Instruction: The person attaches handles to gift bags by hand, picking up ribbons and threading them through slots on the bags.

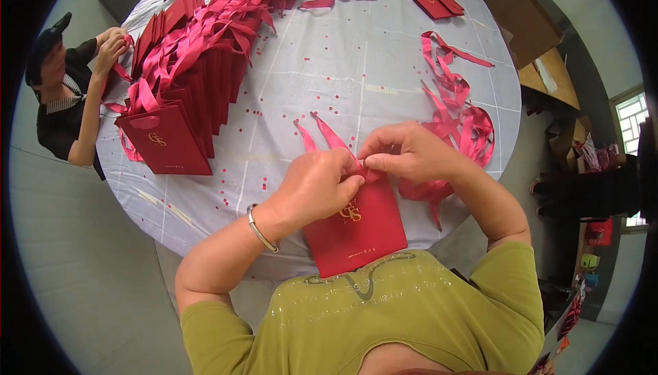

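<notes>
In front of me a red paper gift bag [367, 238] with gold print lies at the table's near edge, its bottom toward my body. A pink ribbon [332, 134] runs from its top edge, two loose ends pointing away across the table. My left hand [319, 183], with a bangle at the wrist, is closed over the bag's top and pinches the ribbon. Close beside it, my right hand [411, 149] is also closed, thumb and forefinger pinching the ribbon near the bag's top edge. The fingers hide the exact point where ribbon and bag meet.
A row of red bags [175, 139] with ribbon handles stands at left. Loose ribbons [473, 132] lie right of my right hand. Flat red bags [432, 0] lie farther off. Small red dots dot the white tablecloth [329, 46]. Another person [65, 101] handles ribbon at left.
</notes>
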A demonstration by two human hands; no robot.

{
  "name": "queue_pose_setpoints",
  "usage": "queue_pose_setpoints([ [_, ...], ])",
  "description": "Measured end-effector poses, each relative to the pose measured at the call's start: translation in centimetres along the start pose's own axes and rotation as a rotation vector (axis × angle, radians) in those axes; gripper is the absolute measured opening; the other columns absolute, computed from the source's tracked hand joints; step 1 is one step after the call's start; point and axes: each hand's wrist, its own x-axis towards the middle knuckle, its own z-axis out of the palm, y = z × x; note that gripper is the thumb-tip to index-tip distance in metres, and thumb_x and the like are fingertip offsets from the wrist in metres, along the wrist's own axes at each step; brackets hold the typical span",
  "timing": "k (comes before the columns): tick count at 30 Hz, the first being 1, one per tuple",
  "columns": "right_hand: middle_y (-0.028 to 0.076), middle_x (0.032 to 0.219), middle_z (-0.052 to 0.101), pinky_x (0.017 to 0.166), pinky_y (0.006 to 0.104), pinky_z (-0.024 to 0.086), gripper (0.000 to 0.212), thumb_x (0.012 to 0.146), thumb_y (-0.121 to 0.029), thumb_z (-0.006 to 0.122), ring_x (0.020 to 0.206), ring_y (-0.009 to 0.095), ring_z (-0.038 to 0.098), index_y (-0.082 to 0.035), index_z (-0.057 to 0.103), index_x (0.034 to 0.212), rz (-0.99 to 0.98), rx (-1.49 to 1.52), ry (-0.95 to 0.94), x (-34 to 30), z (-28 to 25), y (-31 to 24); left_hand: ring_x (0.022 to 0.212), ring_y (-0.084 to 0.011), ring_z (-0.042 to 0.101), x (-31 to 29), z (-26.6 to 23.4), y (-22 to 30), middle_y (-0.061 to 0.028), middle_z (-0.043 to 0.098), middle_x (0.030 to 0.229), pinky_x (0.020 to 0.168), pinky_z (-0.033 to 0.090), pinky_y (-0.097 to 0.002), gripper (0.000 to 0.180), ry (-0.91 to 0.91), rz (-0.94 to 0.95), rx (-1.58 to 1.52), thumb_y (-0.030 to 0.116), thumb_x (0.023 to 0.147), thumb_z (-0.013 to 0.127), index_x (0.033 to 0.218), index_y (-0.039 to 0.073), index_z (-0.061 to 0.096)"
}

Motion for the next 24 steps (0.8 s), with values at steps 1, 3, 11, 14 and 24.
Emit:
queue_pose_setpoints([
  [1, 0.001, 0.08, 0.067, 0.066, 0.0241, 0.049, 0.012, 0.089, -0.011, 0.065, 0.074, 0.006, 0.061, -0.001, 0.069, 0.096, 0.058, -0.02, -0.013, 0.2, -0.2, -0.2, 0.064, -0.0298, 0.068, -0.1, 0.1, 0.1, -0.0176, 0.068, 0.072, 0.058, 0.053, -0.0374, 0.021, 0.045, 0.011, 0.007, 0.013, 0.078, 0.074, 0.089, -0.003, 0.064],
  [3, 0.002, 0.08, 0.067, 0.067, 0.0241, 0.049, 0.013, 0.09, -0.01, 0.063, 0.074, 0.006, 0.061, -0.001, 0.069, 0.096, 0.11, -0.043, -0.027, 0.9, -0.6, -0.8, 0.064, -0.0313, 0.068, -0.5, 0.7, 0.2, -0.0174, 0.067, 0.071, 0.058, 0.053, -0.0383, 0.021, 0.102, 0.054, 0.044, 0.013, 0.077, 0.074, 0.087, -0.002, 0.063],
  [11, -0.001, 0.085, 0.068, 0.058, 0.0224, 0.046, 0.015, 0.09, -0.012, 0.067, 0.068, 0.007, 0.059, -0.005, 0.07, 0.104, 0.357, -0.134, -0.632, 6.0, -1.7, -1.4, 0.065, -0.0345, 0.067, -1.3, 1.3, 1.3, -0.0168, 0.066, 0.068, 0.057, 0.052, -0.0419, 0.024, 0.183, 0.085, 0.115, 0.013, 0.076, 0.076, 0.083, 0.002, 0.056],
  [14, -0.002, 0.081, 0.067, 0.056, 0.0231, 0.043, 0.014, 0.085, -0.008, 0.072, 0.064, 0.006, 0.055, -0.005, 0.07, 0.098, 0.548, 0.045, -0.622, 7.0, -1.6, 0.3, 0.065, -0.0351, 0.066, -1.3, 1.4, 1.2, -0.017, 0.065, 0.068, 0.057, 0.052, -0.0425, 0.024, 0.166, 0.078, 0.124, 0.013, 0.076, 0.076, 0.083, 0.002, 0.056],
  [24, 0.0, 0.078, 0.066, 0.059, 0.0219, 0.046, 0.011, 0.08, 0.0, 0.07, 0.069, 0.006, 0.059, -0.003, 0.068, 0.09, 0.453, 0.112, -0.313, 5.3, 0.2, 0.9, 0.063, -0.0307, 0.067, -0.9, 0.9, 0.3, -0.0156, 0.067, 0.069, 0.056, 0.051, -0.0387, 0.024, 0.138, 0.019, -0.031, 0.016, 0.075, 0.077, 0.082, 0.002, 0.059],
])
